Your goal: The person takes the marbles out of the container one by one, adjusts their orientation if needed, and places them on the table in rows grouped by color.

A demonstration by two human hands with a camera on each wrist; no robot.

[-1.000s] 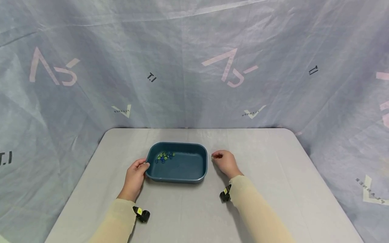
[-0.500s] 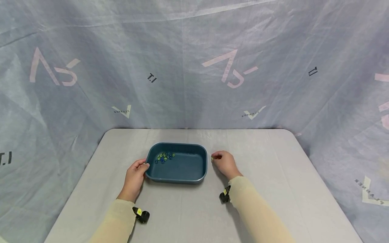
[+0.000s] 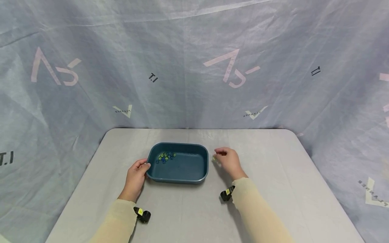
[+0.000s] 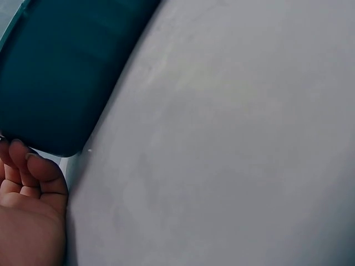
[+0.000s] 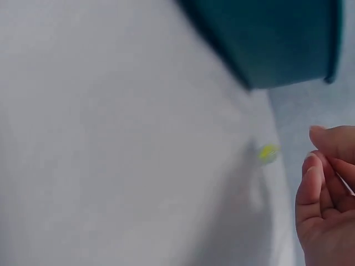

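Note:
A dark teal rectangular tray (image 3: 182, 172) stands on the table, with several green and blue glass marbles (image 3: 165, 157) gathered in its left part. My left hand (image 3: 135, 179) grips the tray's left end, thumb at the rim; in the left wrist view its fingers (image 4: 41, 166) curl against the outer wall. To the right of the tray, one yellow-green marble (image 5: 268, 154) lies on the table, also visible in the head view. Just beside this marble is my right hand (image 3: 230, 162), its fingers loosely bent and holding nothing. A small space separates its fingertips (image 5: 312, 160) from the marble.
The table (image 3: 182, 216) has a pale grey cover and rounded far corners. Behind and at both sides hangs a grey printed cloth (image 3: 182, 67). Small black cameras (image 3: 143, 215) sit at both cuffs.
Earlier my right fingertips were at the yellow-green marble; now they have come apart from it, moving slightly right and up. My left hand and the tray have stayed in place.

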